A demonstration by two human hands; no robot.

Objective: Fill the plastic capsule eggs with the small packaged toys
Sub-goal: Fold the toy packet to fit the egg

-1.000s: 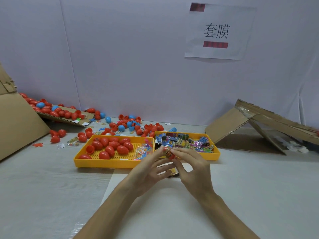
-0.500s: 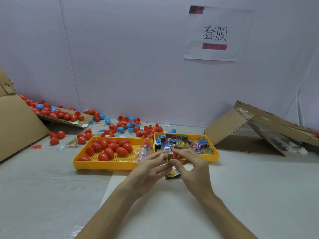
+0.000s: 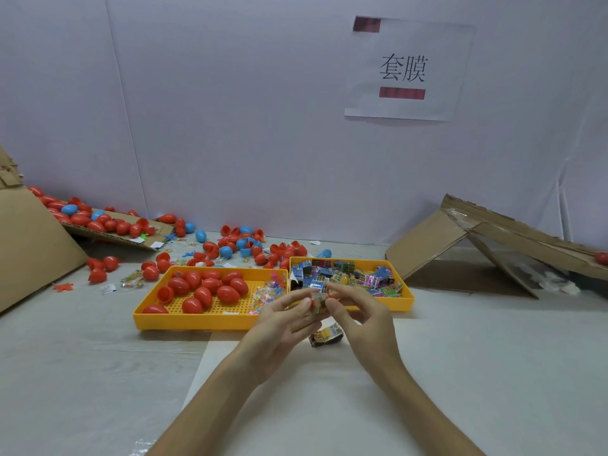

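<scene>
My left hand [image 3: 283, 327] and my right hand [image 3: 365, 320] meet in front of the two yellow trays. Between their fingertips sits a red capsule egg with a small packaged toy [image 3: 317, 299] in its gap; each hand pinches one red half. Another packaged toy [image 3: 327, 335] lies on the white sheet under my hands. The left yellow tray [image 3: 197, 319] holds several red eggs [image 3: 204, 289] and clear toy bags. The right yellow tray [image 3: 403, 299] holds several printed toy packets [image 3: 348, 276].
Loose red and blue eggs [image 3: 243, 246] are scattered behind the trays and on a cardboard flap [image 3: 115, 236] at the left. A big cardboard piece [image 3: 29, 248] stands far left, a folded cardboard box [image 3: 487, 245] at the right. A paper sign [image 3: 406, 69] hangs on the wall.
My hands have risen slightly toward the trays while still working the egg and packet; the packet now shows between the two red halves.
</scene>
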